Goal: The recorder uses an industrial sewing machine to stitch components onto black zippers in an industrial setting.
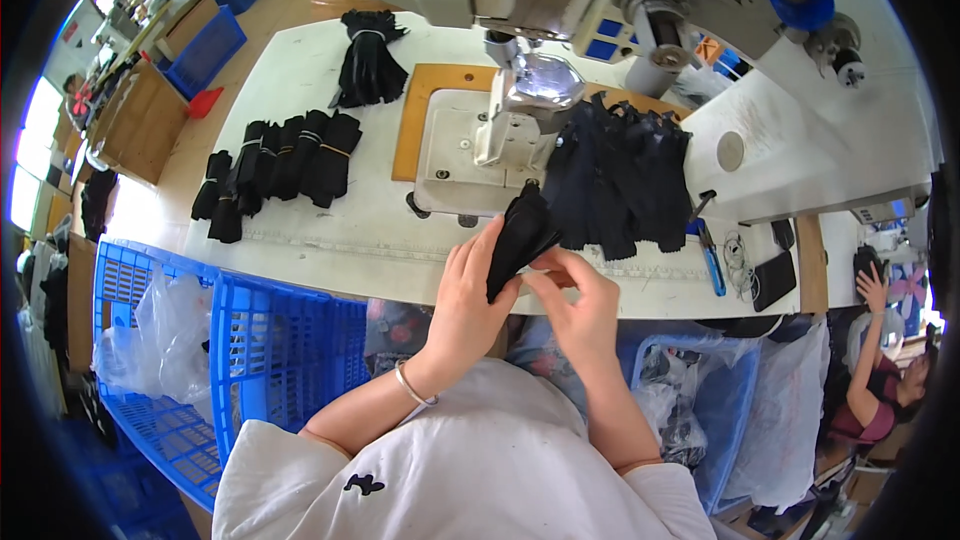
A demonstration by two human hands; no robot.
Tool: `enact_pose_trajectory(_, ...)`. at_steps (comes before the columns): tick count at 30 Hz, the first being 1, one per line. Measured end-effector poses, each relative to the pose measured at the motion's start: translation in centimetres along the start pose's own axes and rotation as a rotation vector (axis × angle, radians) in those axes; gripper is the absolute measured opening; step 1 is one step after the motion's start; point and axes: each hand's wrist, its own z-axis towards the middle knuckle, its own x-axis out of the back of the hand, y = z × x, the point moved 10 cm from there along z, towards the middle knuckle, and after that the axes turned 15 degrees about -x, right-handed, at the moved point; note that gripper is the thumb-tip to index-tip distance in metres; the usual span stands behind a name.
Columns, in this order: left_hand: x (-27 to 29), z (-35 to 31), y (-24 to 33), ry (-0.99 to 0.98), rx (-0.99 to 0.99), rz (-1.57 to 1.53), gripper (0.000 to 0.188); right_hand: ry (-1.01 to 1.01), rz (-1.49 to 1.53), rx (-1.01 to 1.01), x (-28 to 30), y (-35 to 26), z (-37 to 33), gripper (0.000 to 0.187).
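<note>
In front of the sewing machine (515,130), near the table's front edge, a folded bundle of black fabric strips (518,238) is in my left hand (462,285). My left fingers wrap round its side, and its upper end points toward the machine. My right hand (582,308) is at the bundle's right side, with thumb and forefinger pinched together. What that pinch holds is too small to make out. Just beyond my right hand, a wide pile of loose black strips (620,175) lies beside the machine.
Several banded black bundles (285,160) lie at the left, with a tied bunch (370,60) behind them. Blue-handled snips (712,260) rest at the right. Blue crates (290,340) stand below the left edge; a blue bin (735,410) stands at lower right. Another person (875,380) sits far right.
</note>
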Motion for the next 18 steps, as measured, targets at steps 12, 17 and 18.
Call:
enact_pose_trajectory(12, 1.8, -1.2, -2.7, -0.101, 0.129, 0.223, 0.058, -0.266, 0.112, -0.240, -4.8, 3.6, 3.7, 0.017)
enact_pose_trajectory(17, 2.4, -0.5, -1.6, -0.008, -0.052, 0.340, 0.056, 0.130, -0.585, 0.060, -3.1, 0.4, 3.4, 0.028)
enact_pose_trajectory(18, 1.9, -0.3, -0.8, -0.044, -0.155, 0.319, 0.056, 0.140, -0.589, 0.059, -2.5, 0.3, 3.7, 0.028)
